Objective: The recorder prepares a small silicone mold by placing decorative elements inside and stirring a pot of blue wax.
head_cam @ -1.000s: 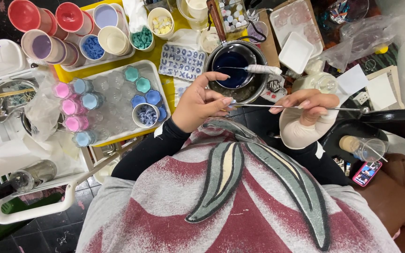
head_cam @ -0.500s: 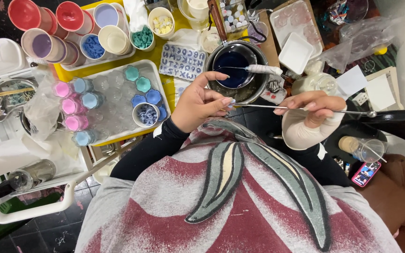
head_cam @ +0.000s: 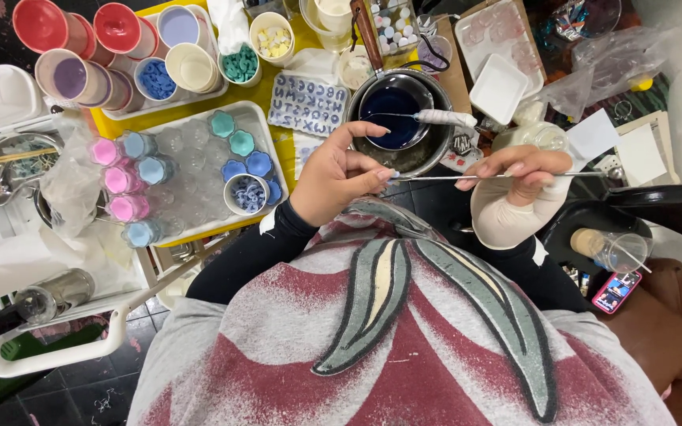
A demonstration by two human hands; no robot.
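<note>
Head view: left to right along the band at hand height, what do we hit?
Paper towel roll → pink moulds → small cup of blue pieces → left hand → thin metal rod held between both hands → right hand → clear plastic cup.

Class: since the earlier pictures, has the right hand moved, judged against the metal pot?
Yes, slightly. The right hand, holding the thin rod, moved down, away from the metal pot.

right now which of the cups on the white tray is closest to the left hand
The white cup holding blue pieces, at the tray's near right corner; the pink and blue ones sit farther from the left hand.
</note>
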